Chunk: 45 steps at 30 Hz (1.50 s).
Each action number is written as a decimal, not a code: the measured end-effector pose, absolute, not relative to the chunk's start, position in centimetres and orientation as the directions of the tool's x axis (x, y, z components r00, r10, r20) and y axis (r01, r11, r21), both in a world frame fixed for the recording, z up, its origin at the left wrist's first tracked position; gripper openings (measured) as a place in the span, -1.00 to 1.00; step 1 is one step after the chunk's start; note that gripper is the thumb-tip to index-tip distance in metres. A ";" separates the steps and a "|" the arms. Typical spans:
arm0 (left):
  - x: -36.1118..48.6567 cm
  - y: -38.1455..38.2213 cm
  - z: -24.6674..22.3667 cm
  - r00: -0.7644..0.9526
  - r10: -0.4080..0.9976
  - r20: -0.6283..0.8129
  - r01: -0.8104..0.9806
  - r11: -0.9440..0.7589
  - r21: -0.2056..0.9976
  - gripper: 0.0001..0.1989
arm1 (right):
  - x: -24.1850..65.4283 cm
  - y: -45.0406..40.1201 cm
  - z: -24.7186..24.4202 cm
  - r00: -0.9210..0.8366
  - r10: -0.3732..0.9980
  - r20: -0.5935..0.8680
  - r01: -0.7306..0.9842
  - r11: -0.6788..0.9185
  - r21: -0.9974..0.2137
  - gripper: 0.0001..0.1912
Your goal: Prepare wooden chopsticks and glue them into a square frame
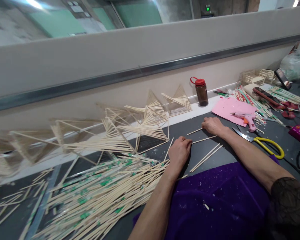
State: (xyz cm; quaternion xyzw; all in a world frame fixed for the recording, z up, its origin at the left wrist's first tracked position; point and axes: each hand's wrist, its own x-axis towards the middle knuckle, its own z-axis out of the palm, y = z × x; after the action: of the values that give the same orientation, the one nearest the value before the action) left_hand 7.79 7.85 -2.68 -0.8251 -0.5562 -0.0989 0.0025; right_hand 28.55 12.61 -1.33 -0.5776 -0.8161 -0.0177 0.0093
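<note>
My left hand [180, 150] is closed at the end of a thin wooden stick [204, 139], which runs right over the dark table toward my right wrist. My right hand [213, 126], a little farther away, has its fingers drawn together at the end of another wooden stick [194, 131]; its fingertips are partly hidden. Two loose sticks [206, 157] lie side by side just in front of my hands. Left of my left forearm spreads a large pile of wooden sticks [130, 181], some in clear wrappers with green print.
Fan-shaped stick structures [147, 128] line the wall. A brown bottle [202, 95] with a red lid stands behind my hands. On the right lie a pink glue gun [248, 120] on a pink sheet [226, 108] and yellow-handled scissors [267, 143]. Purple cloth [215, 203] covers the front.
</note>
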 end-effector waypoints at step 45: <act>3.6 9.7 0.1 0.044 0.999 -0.006 0.999 -0.044 -0.031 -0.66 | 27.3 13.0 -0.4 -0.120 0.993 -0.006 0.990 0.119 -0.075 -0.64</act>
State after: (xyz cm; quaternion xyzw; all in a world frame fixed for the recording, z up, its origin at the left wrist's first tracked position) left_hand 3.60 9.69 0.10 -0.7225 -0.6912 0.0128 0.0090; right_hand 27.26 12.96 -0.37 -0.6629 -0.7478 0.0301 0.0228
